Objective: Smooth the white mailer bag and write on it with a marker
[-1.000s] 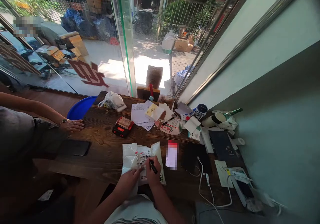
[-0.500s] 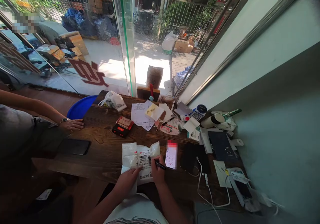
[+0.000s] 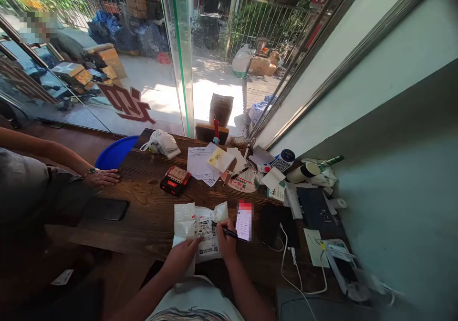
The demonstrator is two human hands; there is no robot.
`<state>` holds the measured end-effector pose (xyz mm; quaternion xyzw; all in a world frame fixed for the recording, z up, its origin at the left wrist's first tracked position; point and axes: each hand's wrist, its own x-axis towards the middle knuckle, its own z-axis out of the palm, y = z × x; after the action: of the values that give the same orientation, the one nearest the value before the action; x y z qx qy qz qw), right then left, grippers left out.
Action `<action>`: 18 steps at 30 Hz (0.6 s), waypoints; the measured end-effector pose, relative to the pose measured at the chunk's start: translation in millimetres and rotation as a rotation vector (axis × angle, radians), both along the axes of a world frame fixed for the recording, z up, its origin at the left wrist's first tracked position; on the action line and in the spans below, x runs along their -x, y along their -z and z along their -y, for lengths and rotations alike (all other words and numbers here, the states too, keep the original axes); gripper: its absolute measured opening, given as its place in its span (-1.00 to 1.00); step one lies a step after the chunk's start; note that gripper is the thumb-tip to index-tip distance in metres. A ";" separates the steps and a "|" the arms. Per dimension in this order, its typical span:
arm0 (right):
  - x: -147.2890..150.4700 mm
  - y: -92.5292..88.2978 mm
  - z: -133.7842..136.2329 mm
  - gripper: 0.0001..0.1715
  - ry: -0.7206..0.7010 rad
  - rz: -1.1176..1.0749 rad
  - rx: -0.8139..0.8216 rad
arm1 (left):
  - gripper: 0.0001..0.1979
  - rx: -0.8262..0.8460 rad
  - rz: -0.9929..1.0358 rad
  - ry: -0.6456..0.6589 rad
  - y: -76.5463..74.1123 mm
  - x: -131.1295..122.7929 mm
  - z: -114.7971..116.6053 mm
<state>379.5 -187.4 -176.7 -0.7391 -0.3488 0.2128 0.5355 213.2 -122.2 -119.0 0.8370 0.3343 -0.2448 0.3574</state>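
Observation:
A white plastic mailing bag (image 3: 185,218) lies on the dark wooden table in front of me, with a printed shipping label (image 3: 206,231) on its face. My left hand (image 3: 182,256) grips the bag's lower left part, thumb on top near the label; its other fingers are partly hidden. A black marker pen (image 3: 229,233) is pinched in my right hand (image 3: 226,245), tip over the upper right of the label. Whether the tip touches the paper, I cannot tell. Just right of that hand lies a lit phone (image 3: 244,223), its screen partly blurred out.
Beyond the bag sit a red-and-black device (image 3: 175,180) and loose papers (image 3: 200,162). White cables (image 3: 284,254) run along the right side. At the left, a co-worker's hand (image 3: 106,177) rests on the table (image 3: 146,187) near a dark phone (image 3: 109,210).
The pen has tilted flatter and my right hand has shifted slightly on it. My left hand and the bag stay nearly in place; the whole view has shifted very slightly.

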 end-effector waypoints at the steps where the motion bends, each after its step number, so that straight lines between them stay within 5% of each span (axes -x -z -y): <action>1: -0.7 0.7 0.3 -0.72 -0.010 0.001 -0.015 | -0.43 -0.002 0.001 -0.006 -0.5 -0.1 0.1; 11: -2.3 2.2 3.2 -0.72 0.006 -0.067 -0.008 | -0.49 -0.046 0.104 -0.041 23.8 6.9 3.8; 18: -2.3 -2.3 2.3 -0.71 0.089 -0.110 -0.018 | -0.57 0.046 0.160 -0.190 15.4 5.8 1.0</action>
<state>381.8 -189.6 -174.4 -0.7362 -0.2877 0.2258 0.5694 207.3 -123.2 -134.4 0.8099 0.3769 -0.1500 0.4236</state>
